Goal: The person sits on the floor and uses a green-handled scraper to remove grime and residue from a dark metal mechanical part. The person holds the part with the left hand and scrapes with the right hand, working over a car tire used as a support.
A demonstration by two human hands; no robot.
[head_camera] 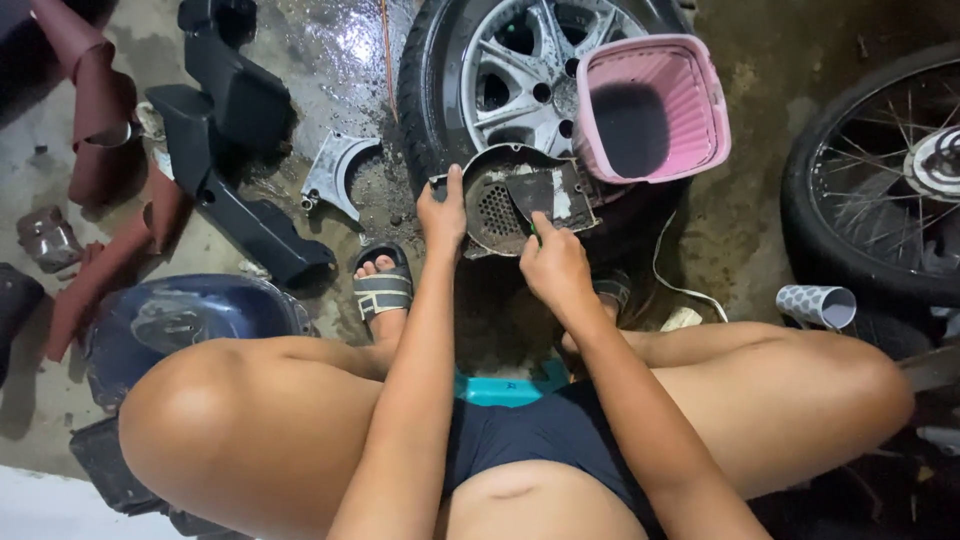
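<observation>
- A dark round fan cover (510, 200) with a perforated grille in its middle is held up in front of the person, just above the wet concrete floor (340, 50) and against the lower edge of a car wheel (530, 70).
- The left hand (442, 212) grips the cover's left rim, thumb on top, fingers curled closed around the edge.
- The right hand (553, 262) is closed around a thin green tool (534, 230), its tip touching the cover's face near the grille.
- A pink plastic basket (650, 105) rests on the wheel, just beside the cover's right edge.
- A foot in a striped sandal (382, 290) stands just left of the cover.
- A grey metal bracket (335, 175) and black plastic fairing pieces (230, 130) lie farther left.
- A spoked motorcycle wheel (880, 180) stands at the right, well apart.
</observation>
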